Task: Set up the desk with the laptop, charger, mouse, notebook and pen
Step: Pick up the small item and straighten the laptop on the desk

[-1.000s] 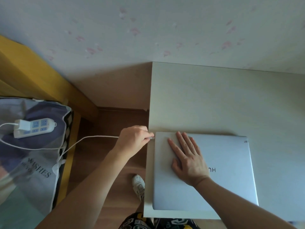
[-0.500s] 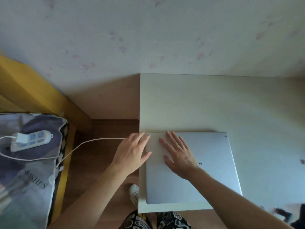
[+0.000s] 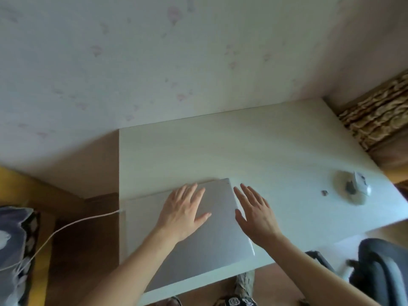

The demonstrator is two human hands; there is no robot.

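A closed silver laptop (image 3: 212, 250) lies flat at the front left of the white desk (image 3: 254, 151). A white charger cable (image 3: 66, 226) runs from the left into the laptop's left edge. My left hand (image 3: 183, 212) rests flat on the lid, fingers spread. My right hand (image 3: 256, 212) hovers open over the laptop's right edge, holding nothing. On the right side of the desk a white mouse (image 3: 362, 184) sits on a round pale pad (image 3: 346, 188). No notebook or pen is in view.
A dark office chair (image 3: 379, 268) stands at the front right. A grey bag (image 3: 13, 250) lies on the floor at the left, where the cable leads. A small dark bit (image 3: 324, 192) lies on the desk near the pad. A patterned surface (image 3: 379, 115) borders the desk's far right.
My left hand let go of the plugged-in charger cable and moved onto the lid. My right hand slid off the lid toward the right. The view swung right, revealing the mouse and chair.
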